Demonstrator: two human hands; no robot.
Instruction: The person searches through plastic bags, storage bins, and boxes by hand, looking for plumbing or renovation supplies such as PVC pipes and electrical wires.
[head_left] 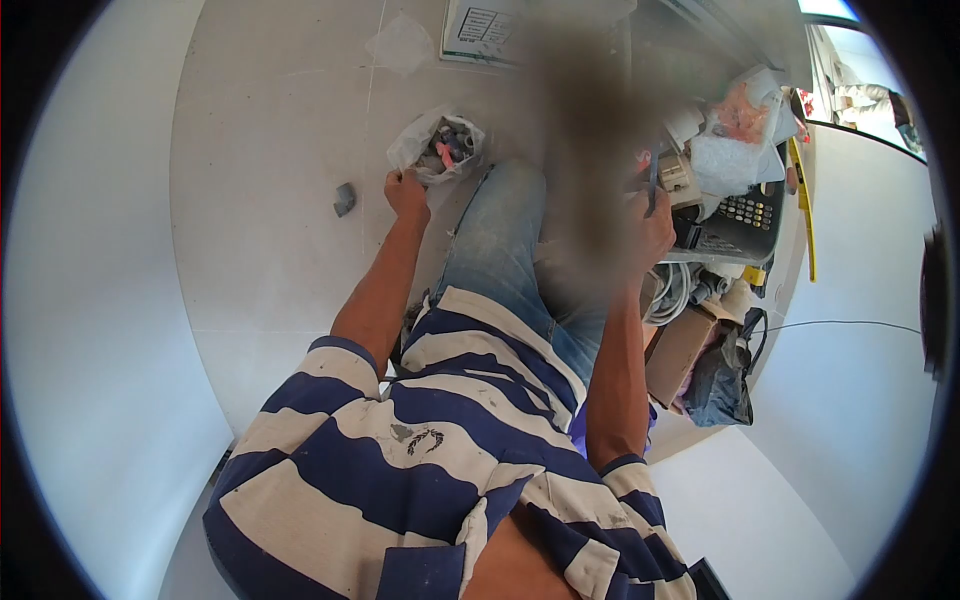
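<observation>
My left hand (407, 196) is closed on the near rim of a white plastic bag (405, 150) on the floor. Inside the bag lie small grey fittings and a pink piece, too jumbled to tell apart. A grey pipe elbow (344, 199) rests on the floor to the left of that hand. At the left side of a black crate (765, 235), my right hand (657, 232) appears closed, with a slim dark object (653, 183) standing up from it. A brown blur hides part of its fingers.
The crate holds a clear plastic bag (725, 165) and boxy pale parts. Nearer me are coiled grey cable (675, 295), a cardboard box (680, 350) and a dark plastic bag (722, 380). A yellow level (803, 215) leans by the right wall. A printed carton (480, 30) lies ahead.
</observation>
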